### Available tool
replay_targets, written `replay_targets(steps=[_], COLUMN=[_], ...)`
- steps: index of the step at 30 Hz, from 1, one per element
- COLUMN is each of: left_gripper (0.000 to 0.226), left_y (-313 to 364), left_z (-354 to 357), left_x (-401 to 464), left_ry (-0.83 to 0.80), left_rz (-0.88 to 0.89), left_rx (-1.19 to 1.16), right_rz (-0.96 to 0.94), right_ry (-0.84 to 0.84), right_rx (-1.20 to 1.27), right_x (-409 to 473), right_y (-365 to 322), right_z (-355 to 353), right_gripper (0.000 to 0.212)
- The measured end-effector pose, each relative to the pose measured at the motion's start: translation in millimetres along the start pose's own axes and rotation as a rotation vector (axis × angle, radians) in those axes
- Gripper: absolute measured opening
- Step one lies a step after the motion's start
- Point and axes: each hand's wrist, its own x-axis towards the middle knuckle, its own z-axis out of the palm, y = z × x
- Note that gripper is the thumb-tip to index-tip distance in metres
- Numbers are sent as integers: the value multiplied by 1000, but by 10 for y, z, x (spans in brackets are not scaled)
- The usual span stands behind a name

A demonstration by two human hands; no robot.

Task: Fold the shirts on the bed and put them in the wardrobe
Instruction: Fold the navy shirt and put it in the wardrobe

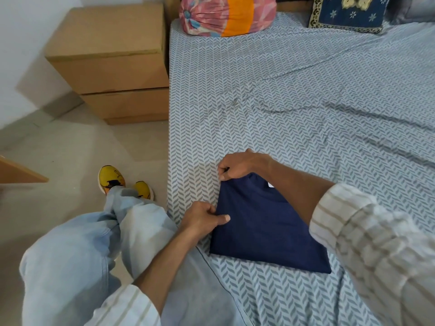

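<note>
A navy blue shirt (263, 229) lies folded into a compact rectangle near the left edge of the bed (306, 95), which has a grey-and-white herringbone sheet. My left hand (202, 217) pinches the shirt's left edge between thumb and curled fingers. My right hand (237, 165) grips the far left corner of the shirt, fingers curled round the fabric. My right forearm crosses over the shirt's far right part and hides it. A small white tag shows beside that forearm.
A pink and orange cloth bundle (226, 15) and a dark blue patterned pillow (348, 12) sit at the head of the bed. A wooden bedside cabinet (110, 64) stands left of the bed. My legs and yellow shoes (124, 182) are on the floor.
</note>
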Motion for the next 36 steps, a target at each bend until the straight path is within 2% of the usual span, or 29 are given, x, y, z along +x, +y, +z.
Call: replay_targets(steps=[2, 10, 12, 15, 19, 22, 24, 26, 28, 30, 34, 36], left_gripper=[34, 28, 28, 32, 38, 29, 18, 10, 3, 8, 20, 25], left_y=[-30, -115, -104, -99, -96, -9, 117, 345, 585, 870, 1404, 1620], left_z=[-24, -81, -89, -81, -65, -72, -85, -16, 91, 285, 679, 898], left_x=[-30, -117, -127, -146, -153, -124, -72, 9, 117, 222, 399, 472], left_ry=[-48, -167, -163, -140, 3, 204, 306, 333, 306, 209, 16, -88], left_rz=[-23, -87, -89, -75, -69, 33, 139, 306, 486, 587, 649, 637], left_rx=[41, 97, 104, 93, -18, 59, 105, 128, 161, 238, 460, 544], right_rz=[18, 61, 53, 58, 58, 232, 419, 591, 639, 609, 608, 611], right_ry=[20, 119, 169, 324, 684, 977, 1057, 1014, 936, 928, 986, 1006], right_rx=[-32, -146, -111, 73, 557, 703, 748, 779, 769, 704, 498, 469], right_x=[16, 105, 104, 19, -366, -899, -1241, -1544, -1718, -1820, -1709, -1642], right_y=[-2, 55, 84, 142, 426, 798, 1057, 1300, 1428, 1469, 1457, 1446], right_z=[28, 134, 176, 208, 279, 551, 851, 1201, 1503, 1702, 1881, 1927], right_gripper=[29, 52, 52, 37, 38, 32, 28, 28, 27, 25, 52, 53])
